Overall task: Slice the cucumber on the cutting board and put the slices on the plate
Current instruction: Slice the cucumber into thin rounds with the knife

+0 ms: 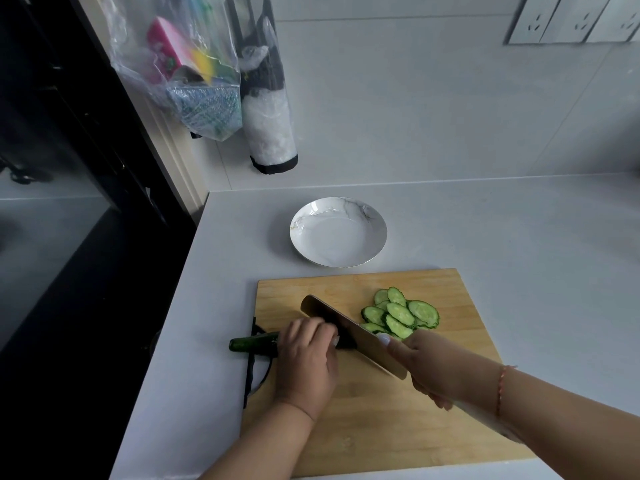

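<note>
The left hand (306, 355) lies palm down over the dark green cucumber (254, 342), its fingers curled on top of it and pinning it to the rectangular light wooden cutting board (381, 420). The cucumber runs left to right under that hand; its uncut end sticks out past the board's left edge, above a black loop handle (254, 372) fixed to that edge, while the cut end is hidden under the knuckles and the blade.

The right hand (427, 367) grips the handle of a broad-bladed kitchen knife (349, 332), with the forefinger laid along the flat of the blade near its heel. The handle itself is covered by the hand. The blade slants from the right hand up and to the left, and its edge comes down just beside the left fingertips, across the cucumber. A thin red string bracelet (501, 388) circles the right wrist.

Right of the blade, a loose overlapping heap of thin pale green cucumber slices (401, 311) with dark rims lies on the board, near the right hand and touching the blade's far side.

Beyond the board's far edge, slightly apart from it, stands a round shallow white plate (313, 244) with grey marbling and a thin gold rim, holding nothing. Board and plate both rest on a pale grey surface (519, 237).

On the wall behind hang a clear plastic bag (180, 67) of colourful packets and a black-trimmed holder stuffed with white plastic bags (270, 129).
</note>
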{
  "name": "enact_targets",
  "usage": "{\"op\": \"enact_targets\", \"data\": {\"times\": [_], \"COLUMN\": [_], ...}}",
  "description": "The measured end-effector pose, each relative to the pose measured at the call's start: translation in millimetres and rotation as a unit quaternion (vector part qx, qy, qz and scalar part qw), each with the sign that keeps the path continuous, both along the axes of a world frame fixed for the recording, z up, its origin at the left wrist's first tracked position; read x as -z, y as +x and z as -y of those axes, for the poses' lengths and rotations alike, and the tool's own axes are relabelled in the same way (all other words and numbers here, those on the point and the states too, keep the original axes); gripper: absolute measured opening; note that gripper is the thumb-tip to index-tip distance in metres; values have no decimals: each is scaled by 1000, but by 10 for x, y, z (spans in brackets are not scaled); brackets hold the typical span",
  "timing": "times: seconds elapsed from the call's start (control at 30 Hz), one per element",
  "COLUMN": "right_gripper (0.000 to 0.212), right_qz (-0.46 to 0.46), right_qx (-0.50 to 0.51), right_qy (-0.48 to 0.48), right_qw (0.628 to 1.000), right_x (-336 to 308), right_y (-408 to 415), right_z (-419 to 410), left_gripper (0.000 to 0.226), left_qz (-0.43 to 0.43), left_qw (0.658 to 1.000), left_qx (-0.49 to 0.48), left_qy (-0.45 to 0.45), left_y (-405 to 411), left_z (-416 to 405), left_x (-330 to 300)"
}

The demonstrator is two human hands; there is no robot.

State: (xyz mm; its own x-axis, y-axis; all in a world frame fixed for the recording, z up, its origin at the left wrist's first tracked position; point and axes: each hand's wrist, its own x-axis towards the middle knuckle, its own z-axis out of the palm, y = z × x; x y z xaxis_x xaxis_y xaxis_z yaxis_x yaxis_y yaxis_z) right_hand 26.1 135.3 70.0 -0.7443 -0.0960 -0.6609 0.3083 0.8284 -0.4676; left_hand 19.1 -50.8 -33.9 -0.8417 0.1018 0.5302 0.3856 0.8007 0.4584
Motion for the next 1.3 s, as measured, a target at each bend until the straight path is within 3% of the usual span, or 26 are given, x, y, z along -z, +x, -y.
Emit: {"op": "enact_targets", "data": {"times": [0.1, 0.27, 0.37, 0.63, 1.3], "right_gripper": [40, 60, 48, 59, 63], "right_qz": [-11, -2, -11, -16, -1], "right_qx": [12, -13, -15, -13, -14], "right_qy": [-3, -9, -10, -18, -32], "right_qw": [1000, 1000, 1000, 1000, 999], "right_x": [13, 0, -42, -233, -117], "right_y": [29, 35, 56, 121, 55], "right_z": [-7, -3, -21, -107, -45], "left_gripper": [11, 14, 14, 26, 14], "left_qz": [-1, 4, 9, 23, 27], "left_qw": [1000, 1000, 1000, 1000, 1000], "left_qx": [-2, -4, -2, 4, -1], "left_qy": [5, 5, 5, 11, 14], "left_y": [7, 9, 9, 13, 23], "left_z": [0, -2, -3, 3, 2], "left_x": [-4, -13, -15, -21, -36]}}
